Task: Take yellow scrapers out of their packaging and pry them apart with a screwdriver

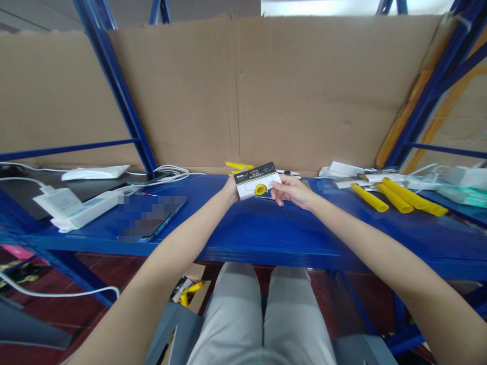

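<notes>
Left hand (231,188) grasping black-and-white card (247,188) above blue surface (243,228), yellow ring (261,189) against card front, right hand (291,191) at card's right edge, its grip unclear, yellow tubes (394,196) far right.

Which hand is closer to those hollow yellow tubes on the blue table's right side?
Right. The right hand is left of the hollow yellow tubes, across a gap; the left hand is farther left, at the black-and-white rectangular box.

A white power strip (89,210) lies beside a flat dark device (167,213), cardboard (315,91) standing behind.
</notes>
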A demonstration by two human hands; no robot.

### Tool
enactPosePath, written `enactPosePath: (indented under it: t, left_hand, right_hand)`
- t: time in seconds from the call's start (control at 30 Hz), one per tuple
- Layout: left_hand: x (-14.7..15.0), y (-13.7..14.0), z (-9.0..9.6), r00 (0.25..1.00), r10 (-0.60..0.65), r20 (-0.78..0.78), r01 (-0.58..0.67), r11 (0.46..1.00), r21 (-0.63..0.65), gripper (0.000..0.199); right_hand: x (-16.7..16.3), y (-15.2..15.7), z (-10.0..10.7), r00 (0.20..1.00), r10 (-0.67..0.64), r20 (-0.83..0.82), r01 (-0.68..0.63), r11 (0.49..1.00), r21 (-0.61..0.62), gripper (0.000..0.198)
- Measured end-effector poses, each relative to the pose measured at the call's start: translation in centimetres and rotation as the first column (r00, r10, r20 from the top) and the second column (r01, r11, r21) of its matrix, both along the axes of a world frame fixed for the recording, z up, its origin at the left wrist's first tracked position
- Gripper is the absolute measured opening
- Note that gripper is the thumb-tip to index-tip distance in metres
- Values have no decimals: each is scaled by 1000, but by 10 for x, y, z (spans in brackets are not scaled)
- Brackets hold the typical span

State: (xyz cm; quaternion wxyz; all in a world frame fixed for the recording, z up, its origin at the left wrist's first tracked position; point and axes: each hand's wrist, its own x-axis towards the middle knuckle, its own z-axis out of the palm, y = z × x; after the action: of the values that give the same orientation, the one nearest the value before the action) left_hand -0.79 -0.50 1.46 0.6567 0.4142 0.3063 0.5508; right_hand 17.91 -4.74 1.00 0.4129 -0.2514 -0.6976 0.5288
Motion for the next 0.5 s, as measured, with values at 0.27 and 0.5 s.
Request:
enactPosePath:
  t: [0.27, 0.5]
  left_hand:
    - [2, 0, 0, 1000, -19, -12, 19, 1000, -2, 30]
    - [4, -10, 5, 998, 25, 53, -28, 998, 57, 28]
  right_hand:
    - [-1, 0, -2, 999, 17, -42, -17, 1000, 16, 38]
    - [-4, -2, -6, 999, 36, -5, -36, 999, 0, 40]
